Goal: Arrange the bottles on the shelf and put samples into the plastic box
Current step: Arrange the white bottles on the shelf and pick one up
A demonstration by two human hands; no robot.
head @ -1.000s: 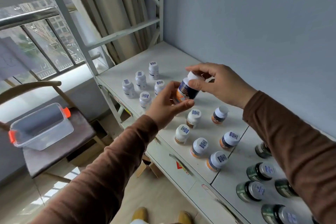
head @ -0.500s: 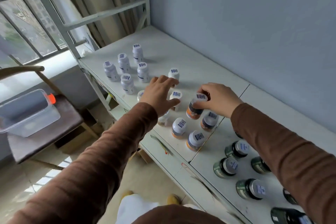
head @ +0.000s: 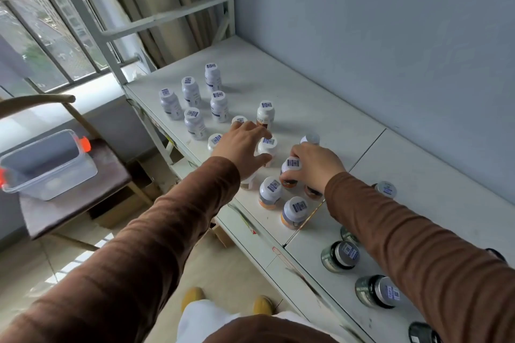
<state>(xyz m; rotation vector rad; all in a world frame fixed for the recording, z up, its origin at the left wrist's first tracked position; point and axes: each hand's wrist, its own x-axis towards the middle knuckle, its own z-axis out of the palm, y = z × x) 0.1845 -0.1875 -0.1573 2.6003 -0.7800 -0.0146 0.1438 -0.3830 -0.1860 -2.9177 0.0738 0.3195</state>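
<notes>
On the white shelf [head: 320, 97] stand several white-capped bottles with orange-and-dark labels. My right hand [head: 315, 167] grips one of them, the orange-label bottle [head: 291, 168], which stands on the shelf. My left hand [head: 242, 147] hovers with spread fingers over the neighbouring bottles, its fingertips touching another orange-label bottle [head: 268, 145]. A group of all-white bottles [head: 192, 95] stands further left. Dark green jars [head: 341, 256] with silver lids stand at the right, partly hidden by my right sleeve. The clear plastic box [head: 47, 172] with orange clips sits on a chair at the left.
A blue-grey wall [head: 390, 36] backs the shelf. The shelf's metal frame [head: 167, 17] rises at the far left, with a barred window behind it. A wooden chair [head: 83, 203] holds the box. Below the shelf edge are cardboard boxes and tiled floor.
A second ago both hands held the orange-label bottle up in the air. It now stands on the shelf among the others, and my left hand has let go and spread over nearby bottles.
</notes>
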